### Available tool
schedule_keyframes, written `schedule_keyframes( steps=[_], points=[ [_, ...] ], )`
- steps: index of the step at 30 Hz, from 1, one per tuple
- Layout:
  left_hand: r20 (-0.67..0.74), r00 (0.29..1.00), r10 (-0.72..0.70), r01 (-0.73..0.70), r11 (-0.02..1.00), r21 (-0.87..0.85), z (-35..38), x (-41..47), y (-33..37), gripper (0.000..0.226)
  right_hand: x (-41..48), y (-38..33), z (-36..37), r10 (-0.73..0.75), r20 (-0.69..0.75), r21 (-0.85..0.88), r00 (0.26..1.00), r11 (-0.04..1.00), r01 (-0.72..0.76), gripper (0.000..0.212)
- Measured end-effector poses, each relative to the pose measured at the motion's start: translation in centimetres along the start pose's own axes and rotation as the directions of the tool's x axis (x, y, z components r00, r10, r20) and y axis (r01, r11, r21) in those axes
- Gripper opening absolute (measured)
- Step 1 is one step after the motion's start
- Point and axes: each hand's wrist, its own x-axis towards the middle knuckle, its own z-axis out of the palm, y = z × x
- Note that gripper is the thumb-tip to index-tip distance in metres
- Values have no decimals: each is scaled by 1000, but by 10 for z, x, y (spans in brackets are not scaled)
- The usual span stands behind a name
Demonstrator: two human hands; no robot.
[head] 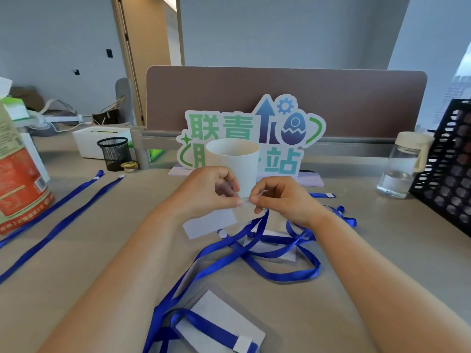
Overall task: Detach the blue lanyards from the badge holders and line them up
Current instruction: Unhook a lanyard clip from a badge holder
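Observation:
Both hands meet above the table's middle. My left hand [214,191] pinches the top of a clear badge holder [211,222] that hangs below it. My right hand [277,197] pinches the white clasp of a blue lanyard [257,233] at that same spot. The strap drops into a tangle of blue lanyards [285,261] lying over another badge holder [270,247]. A third badge holder [221,319] with a lanyard across it lies near me. Two detached lanyards [58,220] lie straight and side by side at the left.
A white paper cup [237,161] stands just behind my hands, before a colourful sign [254,133]. A glass bottle [400,166] and black mesh basket [448,164] stand at right. A red-and-green bag [17,174] and mesh pen cup [114,154] stand at left.

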Motion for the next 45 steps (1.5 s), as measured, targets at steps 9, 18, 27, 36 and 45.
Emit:
schedule_keyframes(
  steps=[9,18,27,36,45],
  points=[
    [88,996,33,-27,997,-69,-4,-4,7,24,-6,-14,-8,35,158,-47,987,999,-28,19],
    [93,992,84,-71,988,-135,-9,-6,5,28,-9,-20,-7,21,181,32,983,999,-27,16],
    [-239,960,148,-112,982,155,-7,-5,16,30,-6,-18,-2,-22,54,130,998,991,15,15],
    [-202,979,3,10,998,65,1,-3,12,13,-2,-26,1,11,-153,-23,988,1000,-15,16],
    [-166,986,-25,40,996,84,3,-1,12,18,-2,-30,5,3,-173,-190,985,981,-37,18]
  ],
)
